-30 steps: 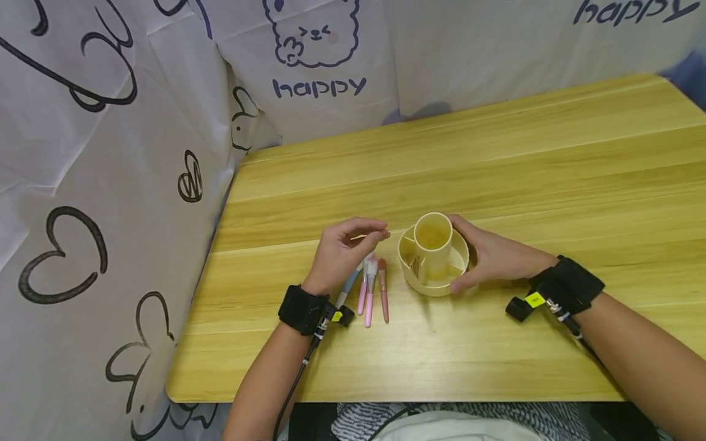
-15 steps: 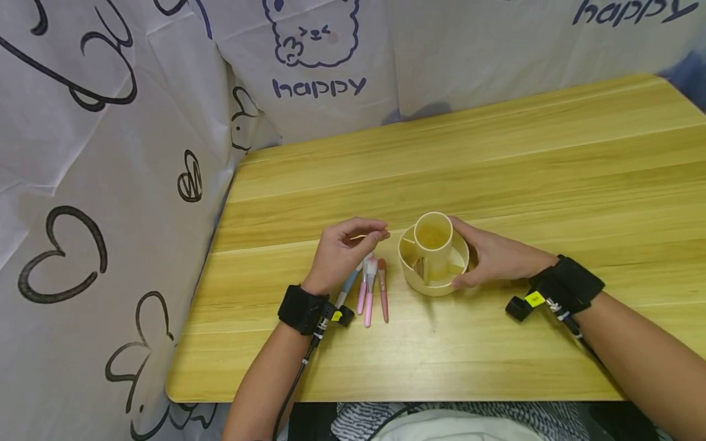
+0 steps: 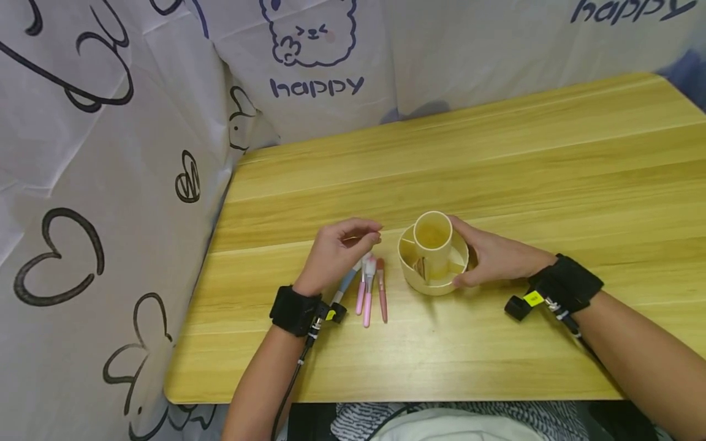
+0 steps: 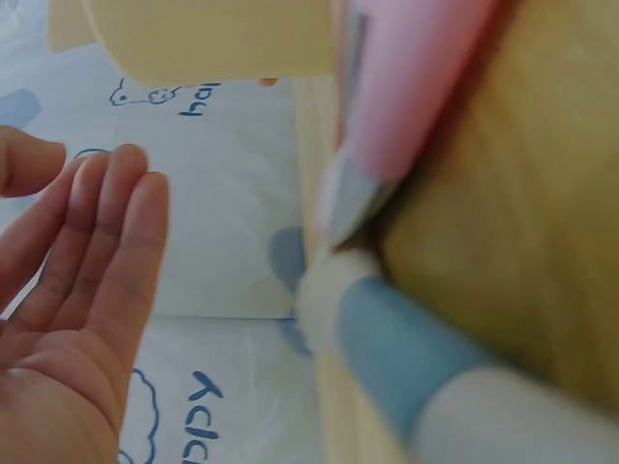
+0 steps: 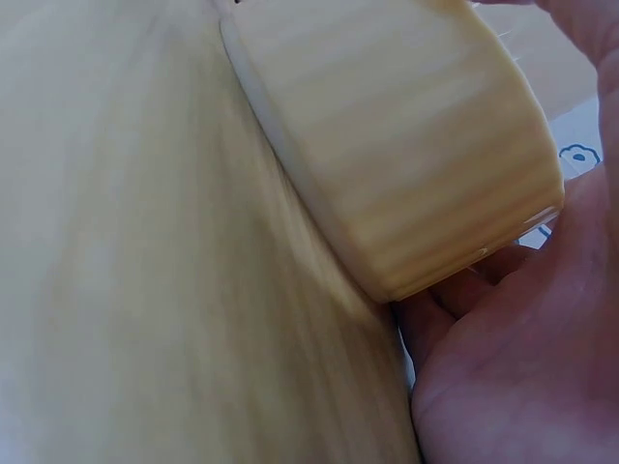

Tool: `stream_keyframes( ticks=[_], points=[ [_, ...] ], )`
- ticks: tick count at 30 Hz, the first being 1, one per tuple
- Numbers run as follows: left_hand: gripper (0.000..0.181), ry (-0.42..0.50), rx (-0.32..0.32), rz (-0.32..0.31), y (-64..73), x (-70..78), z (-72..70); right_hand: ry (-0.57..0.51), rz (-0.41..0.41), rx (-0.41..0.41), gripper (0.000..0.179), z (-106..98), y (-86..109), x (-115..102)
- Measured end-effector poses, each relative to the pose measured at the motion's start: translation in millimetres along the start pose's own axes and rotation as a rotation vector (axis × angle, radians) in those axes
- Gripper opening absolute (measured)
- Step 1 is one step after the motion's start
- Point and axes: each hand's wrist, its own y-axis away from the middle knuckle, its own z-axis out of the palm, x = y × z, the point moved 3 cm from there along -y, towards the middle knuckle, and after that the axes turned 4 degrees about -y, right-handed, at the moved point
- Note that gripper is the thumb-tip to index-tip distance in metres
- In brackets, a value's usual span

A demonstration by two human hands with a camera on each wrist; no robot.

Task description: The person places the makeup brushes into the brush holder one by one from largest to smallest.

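Observation:
A cream-yellow round organizer (image 3: 430,288) stands on the wooden table, its inside divided around a taller central cup (image 3: 432,245). My right hand (image 3: 496,254) grips its right side, thumb at the near wall and fingers around the far side; the right wrist view shows the organizer's ribbed wall (image 5: 397,135) against that hand. A small brown item (image 3: 420,267) sits in a left compartment. My left hand (image 3: 337,254) hovers left of the organizer, holding nothing, fingers loosely bent. Makeup brushes lie below it: pink-handled ones (image 3: 368,300), a reddish one (image 3: 382,291) and a blue-and-white one (image 3: 347,282).
The wooden table (image 3: 496,165) reaches back to a white cloth (image 3: 463,55) with printed drawings. Another cloth (image 3: 127,202) hangs along the left edge. Cables run from both wrist cameras along the forearms.
My left hand has shifted slightly left, away from the organizer. The right hand keeps its grip, and the brushes lie as before.

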Motion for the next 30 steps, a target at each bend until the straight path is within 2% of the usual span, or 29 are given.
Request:
stream_keyframes(
  ticks=[8, 16, 20, 22, 27, 30],
  points=[
    [0.023, -0.163, -0.093, -0.034, 0.9, 1.5, -7.7, -0.064, 0.004, -0.006, 0.106, 0.4, 0.7, -0.1],
    [0.007, -0.294, -0.188, -0.102, 0.9, -3.1, -10.8, -0.036, 0.005, 0.012, 0.108, 1.1, -0.2, -0.2],
    [0.007, -0.321, -0.256, -0.113, 2.1, -2.8, -8.8, -0.021, 0.009, 0.016, 0.107, 0.7, -0.6, 0.4],
    [0.009, -0.333, -0.281, -0.142, 2.7, -3.3, -8.5, -0.007, 0.009, 0.017, 0.107, 0.5, -0.3, 0.2],
    [0.012, -0.380, -0.298, -0.225, 3.4, -8.1, -15.1, -0.005, 0.002, 0.010, 0.106, 0.9, -0.1, 0.9],
    [0.013, -0.392, -0.315, -0.243, 4.0, -10.5, -18.8, -0.009, -0.004, 0.001, 0.107, 1.5, -0.4, 1.2]
  ],
)
